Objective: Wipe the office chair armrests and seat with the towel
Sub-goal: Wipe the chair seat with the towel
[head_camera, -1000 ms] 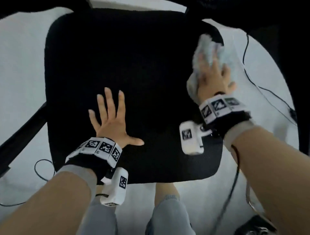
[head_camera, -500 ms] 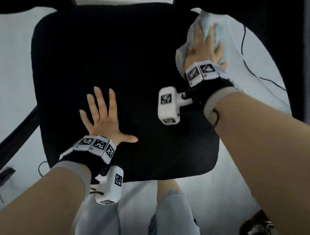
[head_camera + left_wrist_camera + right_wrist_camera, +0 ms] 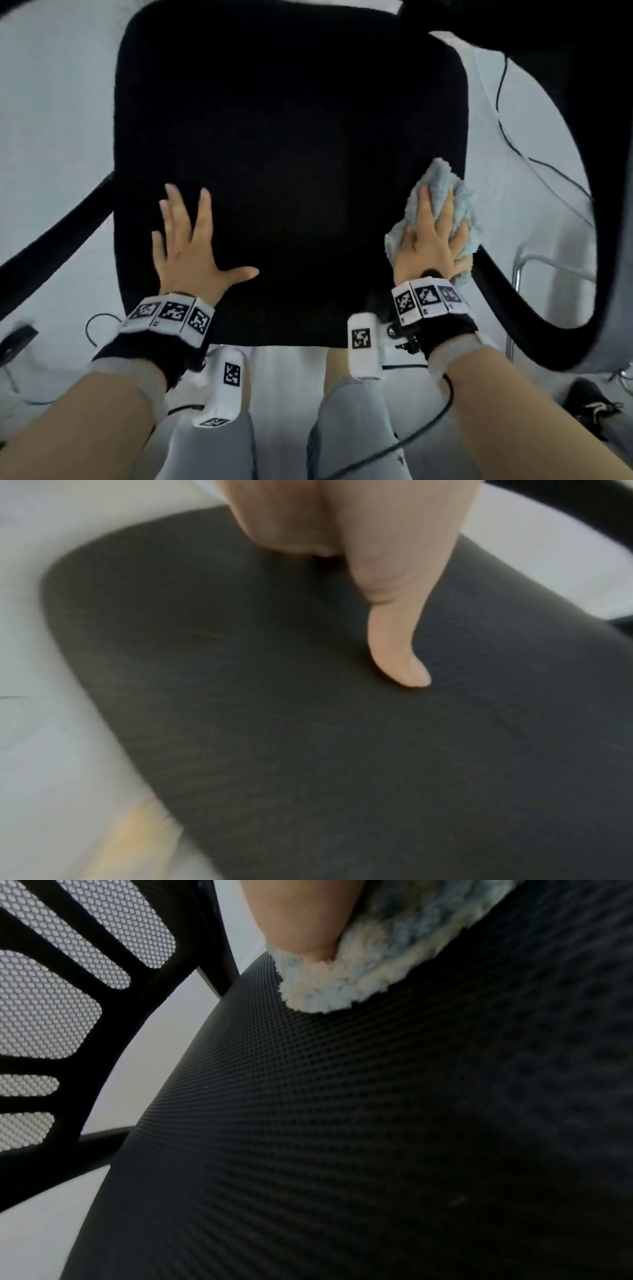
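- My right hand [image 3: 432, 240] lies flat, fingers pointing away from me, pressing a fluffy pale-blue towel [image 3: 462, 209] onto the near right corner of the black mesh office-chair seat [image 3: 291, 137].
- I hold the towel down under straightened fingers, not clenched in a fist; it bunches out past the fingertips and along the right side of the hand.
- The unwiped-looking bulk of the seat lies to the left of and beyond the towel, so I judge the next stroke runs leftward or away from me.
- The curved black right armrest [image 3: 507, 291] sits just beside the towel, on its right.
- My left hand [image 3: 186, 245] is empty, fingers spread and palm down on the near left of the seat, well apart from the towel, apparently steadying the chair.
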